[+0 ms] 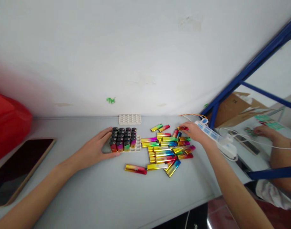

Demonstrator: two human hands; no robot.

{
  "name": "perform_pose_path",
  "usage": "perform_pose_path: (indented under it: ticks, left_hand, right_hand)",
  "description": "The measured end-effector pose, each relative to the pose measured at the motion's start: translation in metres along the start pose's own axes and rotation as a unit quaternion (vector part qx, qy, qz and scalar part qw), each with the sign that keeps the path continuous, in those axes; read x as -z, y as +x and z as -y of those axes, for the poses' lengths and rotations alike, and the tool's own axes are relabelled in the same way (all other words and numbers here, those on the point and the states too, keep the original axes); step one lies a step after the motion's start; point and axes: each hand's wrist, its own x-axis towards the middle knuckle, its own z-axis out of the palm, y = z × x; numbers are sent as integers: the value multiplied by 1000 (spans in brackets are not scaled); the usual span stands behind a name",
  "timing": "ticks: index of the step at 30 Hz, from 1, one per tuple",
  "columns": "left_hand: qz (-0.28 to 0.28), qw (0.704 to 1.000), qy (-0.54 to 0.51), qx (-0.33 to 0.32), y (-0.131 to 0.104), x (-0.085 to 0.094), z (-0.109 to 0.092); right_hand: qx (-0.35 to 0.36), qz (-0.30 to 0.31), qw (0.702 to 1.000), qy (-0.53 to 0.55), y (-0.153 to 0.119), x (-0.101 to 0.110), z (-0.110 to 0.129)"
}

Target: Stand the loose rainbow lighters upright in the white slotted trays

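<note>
Upright lighters (120, 145) with dark tops stand in rows in a white holed tray (138, 147); its right-hand column shows bare holes. My left hand (100, 144) grips this tray from the left, fingers at its far corner and thumb along the near edge. To the right lies a loose pile of shiny rainbow-coloured lighters (163, 153). At the pile's far right, my right hand (192, 131) has its fingers closed on a red lighter (183, 128), which they partly hide.
A second white tray (130, 119) sits against the wall. A power strip (215, 136) with cables lies right of my right hand, beside a blue metal frame (227, 87). A phone (19, 168) and red bag (9, 124) are at left. Another person's hand (267, 132) works beyond the frame.
</note>
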Motion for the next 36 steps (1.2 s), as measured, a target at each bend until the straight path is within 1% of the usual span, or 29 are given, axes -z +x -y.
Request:
perform_pose_path:
  ticks: [2, 3, 4, 5, 7, 9, 12, 14, 16, 18, 20, 23, 25, 26, 27, 28, 30, 31, 33, 36]
  left_hand:
    - [-7, 1000, -4, -1, 0, 1, -2]
    - [-5, 1000, -6, -2, 0, 2, -3]
    - [-1, 1000, -8, -2, 1, 3, -5]
    - [5, 1000, -10, -1, 1, 4, -7]
    - [18, 1000, -13, 1, 1, 7, -10]
    - [22, 1000, -13, 6, 1, 8, -13]
    - [17, 1000, -11, 8, 0, 9, -15]
    - [20, 1000, -13, 5, 0, 10, -16]
    - [28, 999, -20, 2, 0, 11, -18]
    - [31, 999, -28, -1, 0, 13, -20]
    - [30, 999, -33, -1, 0, 14, -22]
    - [28, 999, -36, 1, -1, 14, -23]
    - [29, 999, -38, 2, -1, 13, -23]
    - [30, 999, -39, 2, -1, 13, -23]
    - [32, 999, -41, 3, -1, 14, -23]
    - [34, 999, -43, 5, -1, 14, -23]
    - [39, 998, -44, 10, -2, 15, -23]
    - [43, 998, -44, 11, -2, 15, -23]
    - [48, 998, -41, 13, -2, 15, -22]
    - [49, 998, -35, 16, -3, 14, -19]
  right_hand:
    - [-8, -14, 1000, 13, -6, 4, -2]
    - [-17, -36, 998, 43, -9, 5, -1]
    - [-29, -62, 993, 94, -11, 7, 2]
    - [-41, -91, 982, 163, -12, 9, 9]
    - [-61, -138, 936, 319, -13, 11, 29]
    - [-70, -159, 885, 432, -9, 12, 59]
    - [-87, -159, 810, 557, 4, 6, 108]
    - [-81, -140, 766, 622, 13, -5, 137]
    - [-76, -111, 740, 659, 18, -19, 158]
    - [-81, -89, 730, 673, 15, -32, 172]
    - [-84, -53, 733, 673, 6, -43, 182]
    - [-78, 48, 748, 658, -9, -53, 192]
    - [-81, 112, 765, 629, -17, -58, 200]
    - [-83, 127, 781, 605, -20, -61, 204]
    - [-80, 127, 805, 574, -23, -64, 207]
    - [-71, 114, 833, 536, -26, -66, 211]
    - [-41, 56, 890, 450, -31, -67, 218]
    - [-24, 26, 912, 410, -32, -67, 221]
    - [0, -15, 938, 347, -35, -65, 225]
    - [17, -35, 953, 302, -34, -64, 226]
